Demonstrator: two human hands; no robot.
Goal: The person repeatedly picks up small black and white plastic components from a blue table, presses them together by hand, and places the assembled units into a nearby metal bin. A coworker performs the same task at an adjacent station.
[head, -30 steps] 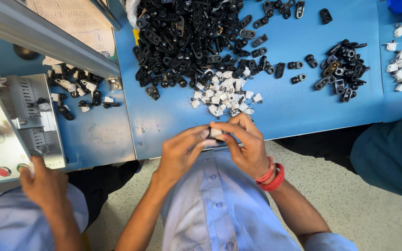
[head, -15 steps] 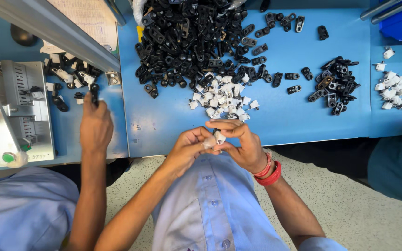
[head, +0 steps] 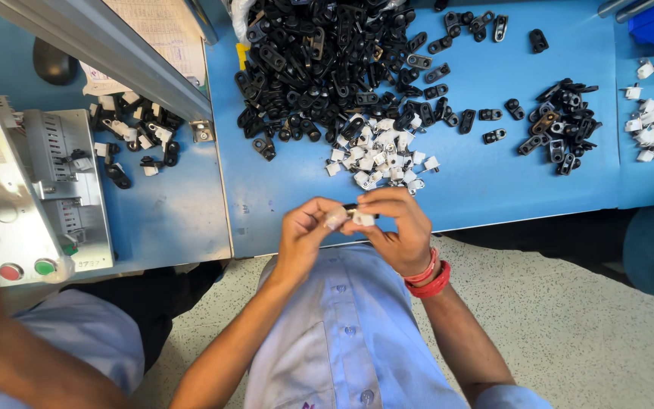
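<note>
Head view: left hand point(head: 306, 233) and right hand point(head: 397, 227) pinching shut on small white clip point(head: 362, 220) with black piece point(head: 350, 207), near blue table point(head: 493, 189) edge. Fitting step; next calls for firm, aligned pressing together.

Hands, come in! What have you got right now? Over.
Left hand, right hand: together pinching small white piece onto black piece. White pile just beyond. Nothing blocking.

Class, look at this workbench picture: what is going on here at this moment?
A person in a light blue shirt holds both hands together just in front of a blue table. The left hand and the right hand pinch a small white plastic piece against a small black part between their fingertips. Just beyond lies a pile of white pieces, with a large heap of black parts behind it. A small grey machine stands to the left.
</note>
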